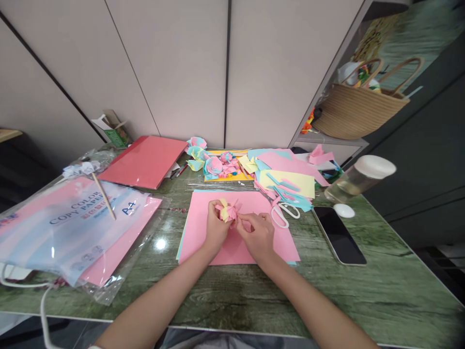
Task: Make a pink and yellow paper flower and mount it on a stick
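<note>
A small pink and yellow paper flower [228,210] is held above a stack of coloured paper [232,249], whose top sheet is pink. My left hand [217,224] grips the flower from the left, its thumb and fingers closed round the yellow side. From the right, my right hand [257,231] pinches the flower's pink edge between thumb and fingertips. Just beyond my right hand lie white-handled scissors [285,213], their blades partly hidden among paper scraps.
Colour copy paper in a plastic bag [72,223] and a red folder [147,160] lie left. Finished paper flowers [214,166] and cut paper scraps [286,179] line the back. A phone [339,235], a white lid [344,210] and a tilted-looking bottle [358,179] stand right.
</note>
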The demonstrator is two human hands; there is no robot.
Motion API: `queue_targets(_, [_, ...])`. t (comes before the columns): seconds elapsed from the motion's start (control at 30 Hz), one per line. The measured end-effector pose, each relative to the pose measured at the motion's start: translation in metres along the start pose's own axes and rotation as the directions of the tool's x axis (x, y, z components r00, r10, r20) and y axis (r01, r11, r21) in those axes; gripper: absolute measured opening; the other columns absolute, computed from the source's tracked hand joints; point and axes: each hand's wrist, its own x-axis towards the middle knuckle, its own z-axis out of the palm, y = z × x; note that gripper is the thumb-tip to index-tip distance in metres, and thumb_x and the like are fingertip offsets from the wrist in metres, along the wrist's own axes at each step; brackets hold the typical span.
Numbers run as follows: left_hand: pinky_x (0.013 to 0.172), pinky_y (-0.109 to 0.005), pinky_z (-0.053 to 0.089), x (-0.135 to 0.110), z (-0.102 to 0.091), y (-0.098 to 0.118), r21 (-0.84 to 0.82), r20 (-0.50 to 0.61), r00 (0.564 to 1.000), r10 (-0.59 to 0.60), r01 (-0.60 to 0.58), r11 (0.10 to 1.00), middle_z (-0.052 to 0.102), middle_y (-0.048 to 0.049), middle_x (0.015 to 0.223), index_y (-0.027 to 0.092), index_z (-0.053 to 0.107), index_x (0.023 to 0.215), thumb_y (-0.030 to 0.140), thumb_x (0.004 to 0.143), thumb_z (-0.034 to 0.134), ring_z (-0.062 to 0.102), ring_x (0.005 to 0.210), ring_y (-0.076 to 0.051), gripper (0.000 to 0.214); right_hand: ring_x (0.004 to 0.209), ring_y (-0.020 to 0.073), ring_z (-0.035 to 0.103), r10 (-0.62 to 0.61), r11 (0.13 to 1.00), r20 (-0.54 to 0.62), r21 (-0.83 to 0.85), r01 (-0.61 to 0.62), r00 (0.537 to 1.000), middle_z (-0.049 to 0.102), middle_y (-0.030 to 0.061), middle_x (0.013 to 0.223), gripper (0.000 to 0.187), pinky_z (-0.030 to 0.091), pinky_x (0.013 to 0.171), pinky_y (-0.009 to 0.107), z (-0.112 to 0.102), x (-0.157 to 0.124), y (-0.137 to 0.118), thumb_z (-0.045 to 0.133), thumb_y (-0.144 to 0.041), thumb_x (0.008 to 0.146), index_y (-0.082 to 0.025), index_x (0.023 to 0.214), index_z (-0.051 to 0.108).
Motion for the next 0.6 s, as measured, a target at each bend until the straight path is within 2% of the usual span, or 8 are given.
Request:
queue_targets(0.23, [0.042,-0.014,0.036,-0.001,0.000,0.003,0.031,-0.007,0.999,0.036,-0.036,0.999,0.045,0.0035,0.077,0.020,0.034,0.083,0.011,0.059,0.059,0.045,0.057,-0.006,0.036,0.060,0.0092,0.059,-0.154,0.985,-0.043,-0.082,0.150,0.987,0.067,-0.0035,0.065,0.009,0.030,0.070,0.030,0.001,-0.001,0.002,0.053,-0.014,0.076,-0.020,0.074,0.060])
queue_targets(0.37, [0.042,-0.015,0.035,0.001,-0.002,0.002,0.009,0.008,1.000,-0.007,0.007,1.000,0.045,0.0035,0.079,0.021,0.035,0.084,0.011,0.058,0.060,0.045,0.056,-0.006,0.037,0.062,0.0096,0.059,-0.167,0.983,0.019,-0.076,0.168,0.986,0.068,-0.0017,0.069,0.012,0.030,0.070,0.030,-0.001,0.000,0.004,0.050,-0.015,0.078,-0.021,0.079,0.061])
queue_targets(0.43, [0.043,-0.015,0.035,0.003,-0.004,0.001,-0.008,0.017,0.998,-0.056,0.057,0.998,0.044,0.0040,0.077,0.021,0.037,0.086,0.009,0.056,0.059,0.045,0.055,-0.006,0.039,0.058,0.0096,0.057,-0.090,0.995,0.064,-0.032,0.092,0.994,0.068,-0.0016,0.071,0.011,0.032,0.070,0.030,-0.004,0.002,0.004,0.051,-0.018,0.078,-0.021,0.080,0.062])
queue_targets(0.5, [0.047,-0.016,0.036,0.005,-0.006,0.000,-0.025,0.030,0.995,-0.093,0.094,0.995,0.044,0.0040,0.075,0.020,0.039,0.089,0.010,0.056,0.058,0.045,0.057,-0.006,0.039,0.052,0.0096,0.052,0.050,0.998,0.097,0.018,-0.052,0.994,0.068,-0.0022,0.070,0.010,0.034,0.068,0.029,-0.007,0.005,0.004,0.053,-0.023,0.078,-0.022,0.081,0.063])
queue_targets(0.6, [0.054,-0.019,0.039,0.005,-0.007,-0.001,-0.021,0.018,0.995,-0.101,0.101,0.995,0.047,0.0028,0.076,0.020,0.042,0.093,0.015,0.060,0.058,0.048,0.062,-0.008,0.037,0.051,0.0109,0.049,0.245,0.964,0.143,0.071,-0.257,0.959,0.066,-0.0027,0.068,0.012,0.038,0.064,0.028,-0.010,0.008,0.004,0.054,-0.030,0.077,-0.023,0.077,0.064])
